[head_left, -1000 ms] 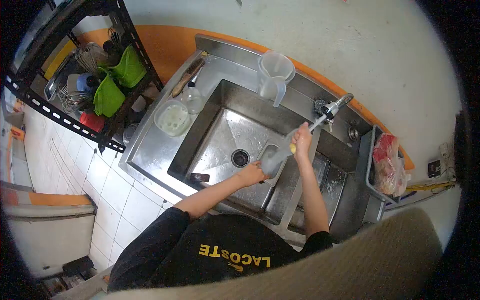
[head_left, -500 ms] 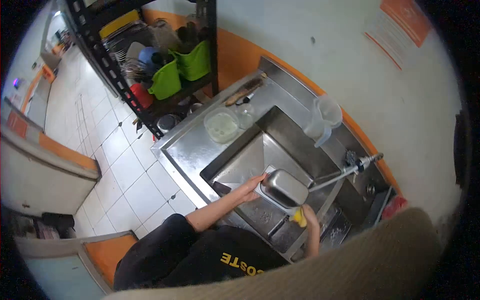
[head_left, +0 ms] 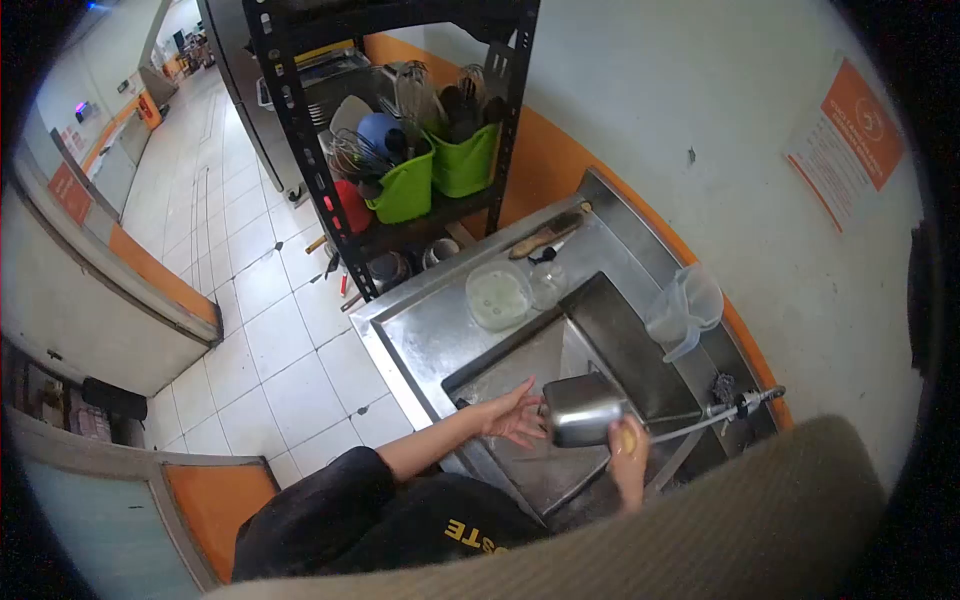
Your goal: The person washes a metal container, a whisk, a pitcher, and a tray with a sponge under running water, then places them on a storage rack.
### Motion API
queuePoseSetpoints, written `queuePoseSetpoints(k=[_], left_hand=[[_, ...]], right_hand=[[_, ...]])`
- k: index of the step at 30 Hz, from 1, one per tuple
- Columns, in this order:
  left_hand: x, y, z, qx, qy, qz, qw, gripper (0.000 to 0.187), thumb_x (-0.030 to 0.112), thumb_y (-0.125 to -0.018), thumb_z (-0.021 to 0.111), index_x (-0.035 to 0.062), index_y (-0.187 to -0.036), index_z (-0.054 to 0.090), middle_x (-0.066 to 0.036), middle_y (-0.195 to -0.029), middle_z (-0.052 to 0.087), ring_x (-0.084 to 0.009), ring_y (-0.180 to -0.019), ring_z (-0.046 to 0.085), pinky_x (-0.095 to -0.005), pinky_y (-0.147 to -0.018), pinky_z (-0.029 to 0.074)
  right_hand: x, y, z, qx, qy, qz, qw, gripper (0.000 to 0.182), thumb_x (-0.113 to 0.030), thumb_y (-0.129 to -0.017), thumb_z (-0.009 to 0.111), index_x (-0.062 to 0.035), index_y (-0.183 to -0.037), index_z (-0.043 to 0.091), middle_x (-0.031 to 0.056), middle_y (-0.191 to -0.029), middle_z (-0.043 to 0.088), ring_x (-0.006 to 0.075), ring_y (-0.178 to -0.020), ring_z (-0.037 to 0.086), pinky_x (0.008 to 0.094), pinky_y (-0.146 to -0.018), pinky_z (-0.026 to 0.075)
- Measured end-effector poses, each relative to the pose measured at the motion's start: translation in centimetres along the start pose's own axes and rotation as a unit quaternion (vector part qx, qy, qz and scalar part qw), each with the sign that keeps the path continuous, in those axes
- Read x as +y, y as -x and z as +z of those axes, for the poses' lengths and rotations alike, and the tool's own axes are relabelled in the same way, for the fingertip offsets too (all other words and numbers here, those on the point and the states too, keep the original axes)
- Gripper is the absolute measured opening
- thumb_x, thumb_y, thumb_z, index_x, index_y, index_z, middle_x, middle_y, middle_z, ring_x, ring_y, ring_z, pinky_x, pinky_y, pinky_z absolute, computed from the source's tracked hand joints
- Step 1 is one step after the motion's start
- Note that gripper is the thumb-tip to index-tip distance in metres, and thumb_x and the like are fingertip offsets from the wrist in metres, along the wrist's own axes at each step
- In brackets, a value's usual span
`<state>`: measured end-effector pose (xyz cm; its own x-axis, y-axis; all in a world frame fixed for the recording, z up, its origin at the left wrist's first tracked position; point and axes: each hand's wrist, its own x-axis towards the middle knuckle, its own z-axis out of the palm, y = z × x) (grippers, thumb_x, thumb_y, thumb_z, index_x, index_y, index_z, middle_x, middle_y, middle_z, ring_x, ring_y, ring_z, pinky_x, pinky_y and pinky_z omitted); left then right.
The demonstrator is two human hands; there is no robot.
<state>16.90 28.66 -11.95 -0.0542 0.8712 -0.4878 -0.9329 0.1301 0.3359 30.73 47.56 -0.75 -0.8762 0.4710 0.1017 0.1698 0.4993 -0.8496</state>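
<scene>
Over the sink's near edge, we hold a steel pan between us, left hand fingers spread against its left end, right hand clamping a yellow sponge at its right.

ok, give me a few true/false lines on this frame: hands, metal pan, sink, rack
1. The left hand touches the rectangular steel pan. True.
2. The right hand holds a blue cloth. False: it holds something yellow.
3. The pan lies flat on the floor of the steel sink. False: it is held up, tilted.
4. Green bins sit on the black metal rack. True.
5. A clear plastic jug stands on the sink rim. True.
</scene>
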Motion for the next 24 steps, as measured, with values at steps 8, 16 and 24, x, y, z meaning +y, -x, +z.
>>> queuePoseSetpoints(k=[8, 16, 24], left_hand=[[-0.2, 6.9, -2.2, 0.021, 0.138, 0.173, 0.975, 0.055, 0.046, -0.091, 0.035, 0.0031, -0.125, 0.04, -0.012, -0.124, 0.048, -0.0234, -0.11, 0.05, -0.04, -0.097, 0.039], [0.9, 24.3, -11.5, 0.116, 0.207, 0.446, 0.863, 0.051, 0.04, -0.089, 0.044, 0.0042, -0.126, 0.04, -0.01, -0.125, 0.047, -0.0222, -0.112, 0.048, -0.0393, -0.098, 0.037], [17.0, 45.2, -23.8, 0.22, 0.097, 0.719, 0.653, 0.051, 0.033, -0.087, 0.053, 0.0047, -0.127, 0.039, -0.008, -0.126, 0.045, -0.0215, -0.114, 0.045, -0.0387, -0.099, 0.035]], right_hand=[[-8.3, -0.5, 9.1, -0.167, 0.245, -0.487, 0.822, 0.015, -0.017, -0.07, 0.062, -0.0149, -0.085, 0.062, -0.0018, -0.093, 0.058, 0.018, -0.091, 0.053, 0.0383, -0.082, 0.04], [-14.7, -5.2, 18.3, -0.209, 0.065, -0.511, 0.831, 0.039, -0.026, -0.064, 0.074, -0.0128, -0.099, 0.062, -0.0001, -0.097, 0.059, 0.0198, -0.087, 0.056, 0.0317, -0.078, 0.045], [-14.8, -10.2, 20.4, -0.107, 0.059, -0.373, 0.92, 0.03, -0.012, -0.066, 0.072, -0.0092, -0.094, 0.063, 0.0054, -0.09, 0.06, 0.0236, -0.083, 0.056, 0.0338, -0.075, 0.046]])
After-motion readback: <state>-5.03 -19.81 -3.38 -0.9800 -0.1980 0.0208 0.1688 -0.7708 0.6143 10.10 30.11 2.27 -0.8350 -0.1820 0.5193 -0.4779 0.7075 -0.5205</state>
